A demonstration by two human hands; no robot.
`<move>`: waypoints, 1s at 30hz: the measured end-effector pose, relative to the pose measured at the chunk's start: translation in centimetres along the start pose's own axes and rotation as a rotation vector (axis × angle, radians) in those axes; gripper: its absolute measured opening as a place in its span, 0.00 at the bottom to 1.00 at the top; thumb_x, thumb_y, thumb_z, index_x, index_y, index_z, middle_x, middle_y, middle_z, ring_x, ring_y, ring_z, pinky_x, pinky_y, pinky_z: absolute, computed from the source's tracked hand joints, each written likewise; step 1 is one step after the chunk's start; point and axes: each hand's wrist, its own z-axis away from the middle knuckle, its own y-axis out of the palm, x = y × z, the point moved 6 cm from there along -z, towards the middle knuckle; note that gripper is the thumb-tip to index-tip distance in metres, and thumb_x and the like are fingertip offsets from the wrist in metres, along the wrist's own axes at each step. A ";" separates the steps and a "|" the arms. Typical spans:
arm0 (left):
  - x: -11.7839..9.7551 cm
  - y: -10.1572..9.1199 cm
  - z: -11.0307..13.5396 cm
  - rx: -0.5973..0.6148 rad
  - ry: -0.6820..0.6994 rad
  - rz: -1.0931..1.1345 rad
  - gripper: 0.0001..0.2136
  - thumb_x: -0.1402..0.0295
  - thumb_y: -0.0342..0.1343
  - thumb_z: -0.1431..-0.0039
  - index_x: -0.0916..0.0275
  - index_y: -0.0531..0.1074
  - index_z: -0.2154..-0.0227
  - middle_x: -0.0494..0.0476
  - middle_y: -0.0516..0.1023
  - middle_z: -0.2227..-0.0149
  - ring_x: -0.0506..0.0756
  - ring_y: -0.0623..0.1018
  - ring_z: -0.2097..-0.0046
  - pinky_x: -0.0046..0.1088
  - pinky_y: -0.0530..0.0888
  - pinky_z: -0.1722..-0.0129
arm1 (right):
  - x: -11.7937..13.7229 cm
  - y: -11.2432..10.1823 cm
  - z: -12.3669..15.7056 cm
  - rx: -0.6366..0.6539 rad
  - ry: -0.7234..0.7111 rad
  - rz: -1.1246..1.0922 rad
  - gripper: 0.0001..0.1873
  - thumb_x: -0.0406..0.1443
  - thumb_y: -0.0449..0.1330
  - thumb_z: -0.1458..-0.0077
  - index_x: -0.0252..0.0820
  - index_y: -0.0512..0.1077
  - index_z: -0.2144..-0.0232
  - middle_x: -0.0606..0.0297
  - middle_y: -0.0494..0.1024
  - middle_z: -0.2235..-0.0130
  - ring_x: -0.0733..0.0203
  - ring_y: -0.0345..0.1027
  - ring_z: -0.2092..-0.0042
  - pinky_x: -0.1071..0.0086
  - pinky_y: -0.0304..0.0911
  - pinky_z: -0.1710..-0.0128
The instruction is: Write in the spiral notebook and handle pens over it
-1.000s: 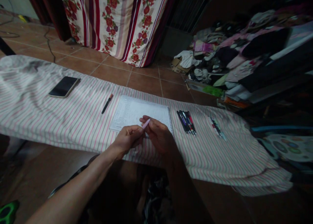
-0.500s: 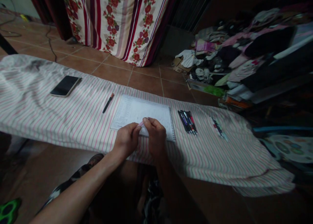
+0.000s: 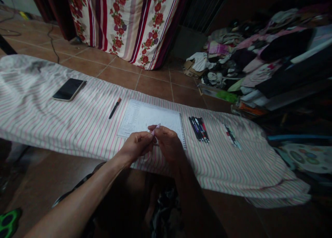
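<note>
My left hand and my right hand meet over the near edge of an open spiral notebook. Both are closed on a small pink pen, whose tip sticks up between the fingers. The notebook lies on a long surface covered by a pink-striped cloth. A black pen with a red end rests left of the notebook. Just right of the notebook is a bundle of several pens, and further right lie a few more pens.
A dark phone lies on the cloth at the left. Behind the surface is a tiled floor, a floral striped curtain, and a heap of clothes and shoes at the right. A cable runs across the floor.
The hands dipped toward the notebook half a second ago, then drew back and lifted slightly. The pink pen's tip again shows above the fingers.
</note>
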 end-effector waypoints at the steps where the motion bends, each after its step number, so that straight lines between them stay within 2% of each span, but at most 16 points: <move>1: 0.0 -0.2 -0.1 -0.034 0.026 -0.038 0.20 0.51 0.50 0.49 0.63 0.62 0.82 0.44 0.56 0.85 0.44 0.53 0.83 0.21 0.48 0.84 | 0.0 0.2 0.1 -0.004 -0.003 0.011 0.08 0.39 0.60 0.56 0.41 0.76 0.75 0.66 0.76 0.70 0.61 0.68 0.65 0.66 0.61 0.62; 5: -0.3 -1.0 -0.3 -0.130 0.144 -0.181 0.18 0.54 0.49 0.47 0.64 0.64 0.82 0.44 0.57 0.85 0.45 0.55 0.82 0.22 0.52 0.82 | 0.3 0.9 0.5 -0.051 -0.001 0.087 0.10 0.41 0.58 0.53 0.41 0.74 0.73 0.70 0.71 0.77 0.63 0.65 0.71 0.69 0.59 0.68; 8: -0.4 -1.2 -0.4 -0.164 0.206 -0.287 0.15 0.58 0.48 0.45 0.63 0.67 0.79 0.46 0.62 0.84 0.47 0.61 0.80 0.22 0.58 0.80 | 0.8 1.0 0.9 -0.126 -0.010 0.129 0.10 0.41 0.58 0.53 0.41 0.73 0.75 0.70 0.72 0.75 0.63 0.65 0.70 0.71 0.58 0.69; 13: -0.9 -1.0 0.0 -0.237 0.291 -0.462 0.09 0.63 0.51 0.45 0.61 0.71 0.66 0.49 0.74 0.73 0.51 0.72 0.70 0.24 0.66 0.69 | 1.0 0.9 1.1 -0.235 0.023 0.144 0.09 0.41 0.59 0.55 0.41 0.71 0.78 0.72 0.71 0.78 0.66 0.63 0.73 0.72 0.56 0.73; 15: -1.2 -0.7 0.2 -0.234 0.323 -0.488 0.10 0.65 0.52 0.46 0.59 0.70 0.60 0.51 0.76 0.67 0.53 0.74 0.65 0.25 0.67 0.65 | 0.8 0.7 1.1 -0.264 0.033 0.113 0.09 0.41 0.60 0.56 0.41 0.69 0.79 0.72 0.71 0.79 0.66 0.63 0.74 0.73 0.56 0.74; 18: -1.3 -0.6 0.4 -0.228 0.342 -0.469 0.14 0.71 0.52 0.48 0.59 0.68 0.57 0.54 0.75 0.62 0.55 0.74 0.60 0.27 0.67 0.60 | 0.3 0.8 0.9 -0.234 0.032 0.009 0.09 0.40 0.61 0.57 0.41 0.67 0.77 0.73 0.71 0.79 0.66 0.64 0.74 0.72 0.58 0.72; 21: -1.1 -0.9 0.5 -0.237 0.313 -0.429 0.14 0.75 0.50 0.50 0.60 0.66 0.59 0.54 0.74 0.62 0.54 0.73 0.60 0.27 0.68 0.63 | 0.0 0.6 0.8 -0.225 0.014 -0.014 0.09 0.40 0.62 0.58 0.41 0.67 0.76 0.71 0.73 0.75 0.65 0.67 0.71 0.71 0.60 0.68; 25: -0.7 -1.2 0.2 -0.212 0.269 -0.414 0.09 0.70 0.50 0.47 0.61 0.67 0.61 0.54 0.73 0.66 0.54 0.73 0.64 0.26 0.68 0.66 | -0.2 0.2 0.8 -0.248 0.006 0.050 0.10 0.41 0.62 0.58 0.41 0.67 0.76 0.71 0.72 0.74 0.65 0.66 0.71 0.72 0.59 0.68; 30: -0.4 -1.2 -0.1 -0.262 0.306 -0.443 0.09 0.63 0.51 0.45 0.61 0.69 0.63 0.53 0.73 0.67 0.53 0.72 0.64 0.26 0.67 0.66 | -0.9 0.3 0.3 -0.235 0.014 0.074 0.12 0.42 0.62 0.58 0.41 0.66 0.77 0.73 0.69 0.76 0.67 0.62 0.74 0.72 0.58 0.71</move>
